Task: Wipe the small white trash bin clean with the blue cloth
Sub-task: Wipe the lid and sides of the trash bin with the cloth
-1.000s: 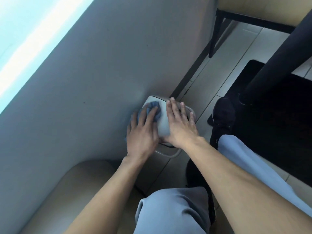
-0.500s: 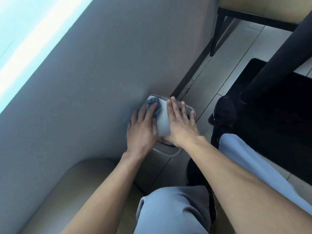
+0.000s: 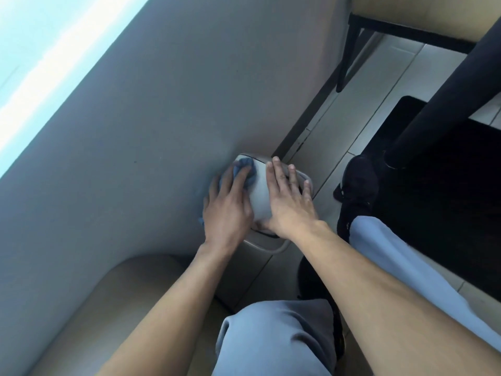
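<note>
- Standing on the tiled floor at its wall-side edge, the small white trash bin sits against the grey wall, just past a beige cushioned seat.
- Left hand lies flat on the bin's lid on the side nearest the wall, fingers extended and pressing the blue cloth onto the lid; nothing is gripped.
- Blue cloth shows beyond the fingertips and at the hand's outer edge; the rest is hidden under the palm.
- Right hand rests flat on the other side of the lid, fingers straight and slightly spread, reaching to the far rim; released, not clenched.
- Bare strip of lid shows between the two hands.
- Both knees in grey-blue trousers and a black shoe are beside the bin.
- Dark mat lies on the floor to the right, carrying a black post.
</note>
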### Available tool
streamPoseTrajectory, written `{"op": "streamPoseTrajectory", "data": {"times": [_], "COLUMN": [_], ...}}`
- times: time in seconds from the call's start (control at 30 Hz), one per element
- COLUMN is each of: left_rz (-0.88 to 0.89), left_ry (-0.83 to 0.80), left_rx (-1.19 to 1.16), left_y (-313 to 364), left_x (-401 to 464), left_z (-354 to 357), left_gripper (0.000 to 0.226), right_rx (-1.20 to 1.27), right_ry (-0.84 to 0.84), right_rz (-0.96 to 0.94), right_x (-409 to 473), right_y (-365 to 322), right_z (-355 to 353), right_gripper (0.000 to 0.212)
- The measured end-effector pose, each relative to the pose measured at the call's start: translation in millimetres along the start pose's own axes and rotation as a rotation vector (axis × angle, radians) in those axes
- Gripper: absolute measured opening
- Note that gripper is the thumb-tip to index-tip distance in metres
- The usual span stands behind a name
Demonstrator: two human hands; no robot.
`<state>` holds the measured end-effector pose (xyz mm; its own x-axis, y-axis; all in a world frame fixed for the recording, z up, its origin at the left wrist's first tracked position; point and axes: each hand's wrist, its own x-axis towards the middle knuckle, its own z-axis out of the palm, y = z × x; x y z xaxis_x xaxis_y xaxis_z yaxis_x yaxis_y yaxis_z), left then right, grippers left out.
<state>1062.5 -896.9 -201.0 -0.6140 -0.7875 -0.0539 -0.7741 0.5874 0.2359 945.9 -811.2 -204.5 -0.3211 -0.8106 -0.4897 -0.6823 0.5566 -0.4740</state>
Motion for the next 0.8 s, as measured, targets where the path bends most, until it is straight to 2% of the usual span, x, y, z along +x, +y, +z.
{"op": "streamPoseTrajectory", "data": {"times": [0.07, 0.13, 0.27, 0.37, 0.43, 0.57, 0.63, 0.8], "left_rz": [-0.061, -0.047, 0.138, 0.238, 0.202, -0.009, -0.017, 0.226], "left_ry": [-0.016, -0.029, 0.027, 0.046, 0.045, 0.035, 0.004, 0.022], "left_rx": [-0.055, -0.05, 0.111, 0.157, 0.112, -0.01, -0.022, 0.107], "left_y": [14.1, 25.3, 18.8, -5.7, -12.0, 13.9, 26.2, 0.2], "left_x": [21.7, 31.1, -7.6, -31.7, -26.5, 10.8, 18.7, -23.7], "left_z": [-2.2, 0.1, 3.8, 4.3, 3.6, 1.8, 2.4, 6.1], "left_gripper": [0.053, 0.054, 0.058, 0.055, 0.053, 0.054, 0.057, 0.057], "right_rx": [0.015, 0.002, -0.029, -0.01, -0.006, 0.002, -0.004, -0.003], "right_ry": [-0.008, -0.009, 0.001, 0.013, 0.012, 0.002, -0.001, 0.024], "right_rz": [0.006, 0.01, 0.004, -0.003, 0.0, 0.009, 0.016, 0.006], "right_x": [0.5, -0.1, 0.2, -0.5, -1.5, 0.1, 0.8, 2.6], "right_y": [-0.4, 0.0, 1.2, 0.4, -0.1, -0.9, 0.1, 3.0], "right_z": [-1.1, -3.5, -3.9, -1.5, 1.0, -0.3, -2.7, -1.4], "right_gripper": [0.134, 0.133, 0.121, 0.125, 0.13, 0.133, 0.13, 0.124]}}
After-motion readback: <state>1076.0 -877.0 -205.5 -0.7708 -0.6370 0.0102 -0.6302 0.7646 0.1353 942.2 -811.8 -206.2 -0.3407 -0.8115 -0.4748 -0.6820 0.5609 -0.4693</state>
